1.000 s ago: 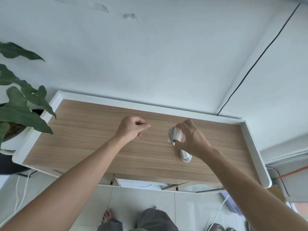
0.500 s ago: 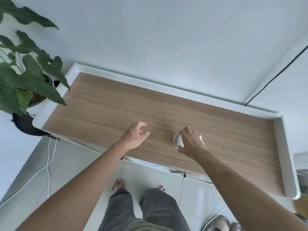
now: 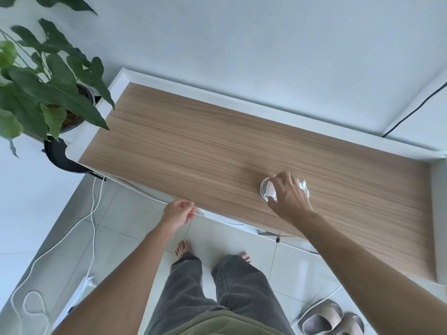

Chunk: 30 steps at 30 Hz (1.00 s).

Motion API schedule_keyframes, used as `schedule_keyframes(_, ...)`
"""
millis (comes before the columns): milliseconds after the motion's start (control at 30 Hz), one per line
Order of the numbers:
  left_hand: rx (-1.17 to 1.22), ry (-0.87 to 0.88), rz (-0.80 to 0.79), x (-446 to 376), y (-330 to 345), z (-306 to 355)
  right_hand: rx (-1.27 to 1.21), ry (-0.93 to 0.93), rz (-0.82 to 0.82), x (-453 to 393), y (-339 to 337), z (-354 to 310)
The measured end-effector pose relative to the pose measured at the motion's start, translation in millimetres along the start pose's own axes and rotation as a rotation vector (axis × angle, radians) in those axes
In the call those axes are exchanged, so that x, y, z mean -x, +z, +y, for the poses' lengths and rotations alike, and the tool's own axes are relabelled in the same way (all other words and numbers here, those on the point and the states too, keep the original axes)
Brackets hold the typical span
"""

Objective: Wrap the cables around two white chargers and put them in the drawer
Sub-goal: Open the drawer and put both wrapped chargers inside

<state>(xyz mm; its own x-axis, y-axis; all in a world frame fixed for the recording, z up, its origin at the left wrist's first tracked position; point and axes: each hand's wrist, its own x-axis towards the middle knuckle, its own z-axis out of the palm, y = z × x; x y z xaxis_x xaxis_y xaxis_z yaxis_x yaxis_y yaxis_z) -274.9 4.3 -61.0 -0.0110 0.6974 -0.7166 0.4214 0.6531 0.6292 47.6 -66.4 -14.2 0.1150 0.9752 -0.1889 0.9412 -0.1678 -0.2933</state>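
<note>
A white charger (image 3: 268,190) with its cable coiled around it rests on the wooden tabletop (image 3: 193,151), right of centre. My right hand (image 3: 287,197) covers it from above, fingers closed around the bundle. More cable loops and a connector (image 3: 303,184) stick out on the hand's right side. Whether a second charger lies beneath the hand is hidden. My left hand (image 3: 178,213) is at the table's front edge, fingers curled on the white drawer front (image 3: 198,213) just under the top. The drawer's inside is out of sight.
A leafy potted plant (image 3: 48,88) stands off the table's left end. White cables (image 3: 93,213) and a power strip (image 3: 84,286) lie on the floor at left, slippers (image 3: 331,320) at lower right. A raised white rim (image 3: 242,102) borders the tabletop.
My left hand dropped from above the tabletop to the front edge and closed on the drawer front. My right hand lowered the wrapped charger onto the wood. The view shifted left and down.
</note>
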Motion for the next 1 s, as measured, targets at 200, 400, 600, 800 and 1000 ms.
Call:
schedule_keyframes(200,0.102,-0.176,-0.023,2.5,-4.5,-38.0,-0.070,-0.097,0.075,0.8,8.4,-25.2)
schedule_keyframes(400,0.211,-0.272,-0.043,4.7,5.7,-56.0,-0.164,-0.114,0.042,-13.2,37.7,-73.7)
schedule_keyframes(600,0.249,-0.340,-0.142,-11.6,1.4,-73.0,-0.129,-0.009,0.029,-47.6,84.8,-94.7)
schedule_keyframes(800,0.411,-0.393,-0.186,-54.1,0.1,-97.1,-0.003,0.163,0.100,-74.6,131.3,-109.6)
schedule_keyframes(1000,0.662,-0.469,-0.244,-88.0,17.7,-98.8,0.088,0.219,0.169,-75.7,141.8,-114.4)
